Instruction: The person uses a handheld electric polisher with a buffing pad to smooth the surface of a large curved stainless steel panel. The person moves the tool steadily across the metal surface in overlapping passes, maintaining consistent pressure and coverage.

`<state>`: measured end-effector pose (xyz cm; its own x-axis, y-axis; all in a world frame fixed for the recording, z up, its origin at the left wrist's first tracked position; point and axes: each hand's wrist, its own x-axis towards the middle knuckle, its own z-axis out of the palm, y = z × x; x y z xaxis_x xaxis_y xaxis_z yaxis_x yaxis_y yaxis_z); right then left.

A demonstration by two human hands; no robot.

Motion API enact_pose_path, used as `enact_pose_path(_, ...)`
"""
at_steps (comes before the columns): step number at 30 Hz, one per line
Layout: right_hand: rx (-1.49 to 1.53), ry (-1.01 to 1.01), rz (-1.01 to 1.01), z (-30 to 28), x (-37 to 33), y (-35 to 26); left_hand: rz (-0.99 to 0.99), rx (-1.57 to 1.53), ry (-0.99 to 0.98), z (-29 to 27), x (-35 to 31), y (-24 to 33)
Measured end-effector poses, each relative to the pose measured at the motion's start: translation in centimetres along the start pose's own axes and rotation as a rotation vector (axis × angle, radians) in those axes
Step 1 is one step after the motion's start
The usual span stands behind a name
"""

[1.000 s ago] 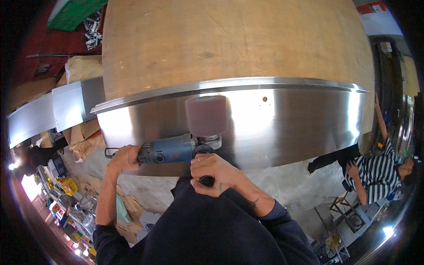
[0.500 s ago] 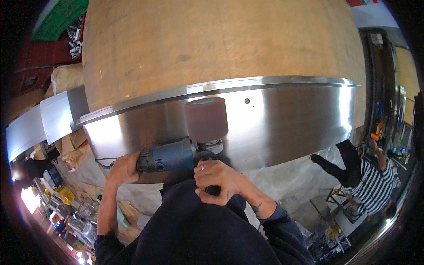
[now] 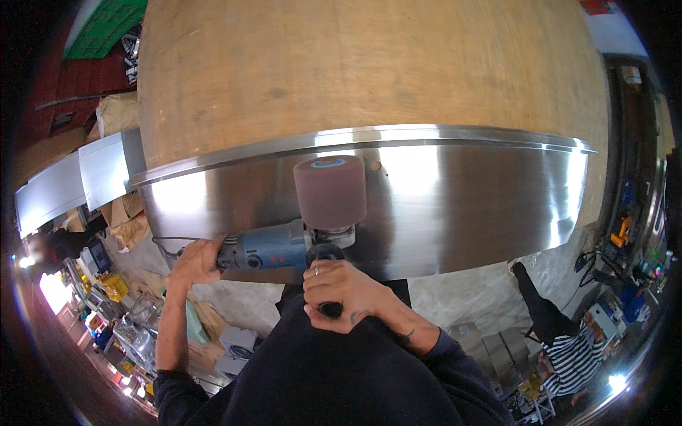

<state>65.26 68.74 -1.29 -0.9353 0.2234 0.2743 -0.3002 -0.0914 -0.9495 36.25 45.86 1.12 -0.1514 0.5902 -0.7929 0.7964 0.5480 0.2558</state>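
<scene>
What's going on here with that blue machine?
A person in dark clothes holds a blue-and-black power tool with both hands: the left hand around its rear end, the right hand around its black side handle. Its wide, dull-purple round drum is over a long, shiny silver metal panel; whether it touches or spins is hard to tell. A broad, light-brown wooden board stretches beyond the panel.

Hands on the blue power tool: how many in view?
2: left hand gripping the power tool at its rear, right hand around its side handle.
</scene>
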Motion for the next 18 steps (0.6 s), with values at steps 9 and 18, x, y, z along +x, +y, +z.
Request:
enact_pose_path(9, 0.006, -0.029, 0.042, -2.5, -1.6, -0.6, -0.027, 0.065, -0.033, 0.1, 1.0, 2.4)
enact_pose_path(18, -0.018, -0.042, 0.042, -4.1, -2.9, -1.1, -0.053, 0.021, -0.089, -1.6, 1.8, 5.7)
